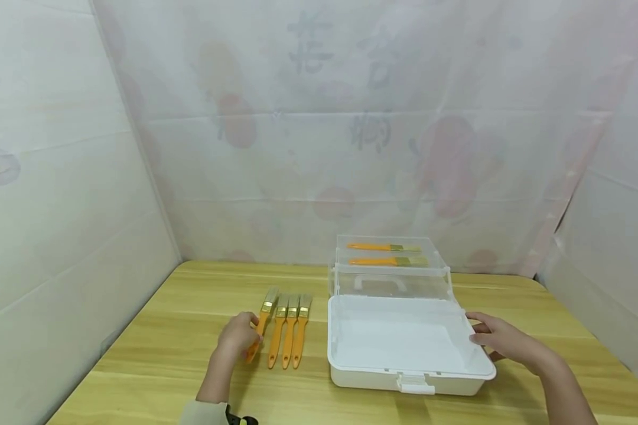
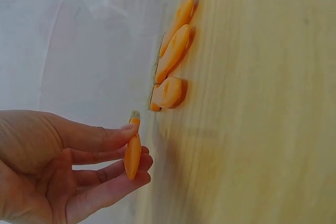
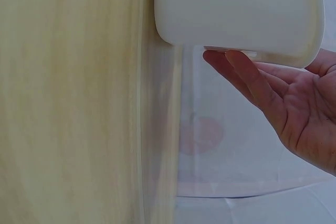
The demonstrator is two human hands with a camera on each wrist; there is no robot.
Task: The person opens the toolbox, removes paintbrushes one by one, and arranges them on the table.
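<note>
the left hand pinches the orange-handled paintbrush at the left end of the row on the wooden table, lifting its handle. the right hand rests straight fingers against the open white plastic box, seemingly steadying it.

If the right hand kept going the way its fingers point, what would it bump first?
Probably the white box: the right hand points left at its right rim, fingers already at or touching it.

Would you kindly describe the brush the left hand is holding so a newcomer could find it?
On the wooden table, left of the white plastic box, lie four orange-handled brushes. It is the leftmost brush, slanted off the row, with the left hand pinching its handle.
</note>
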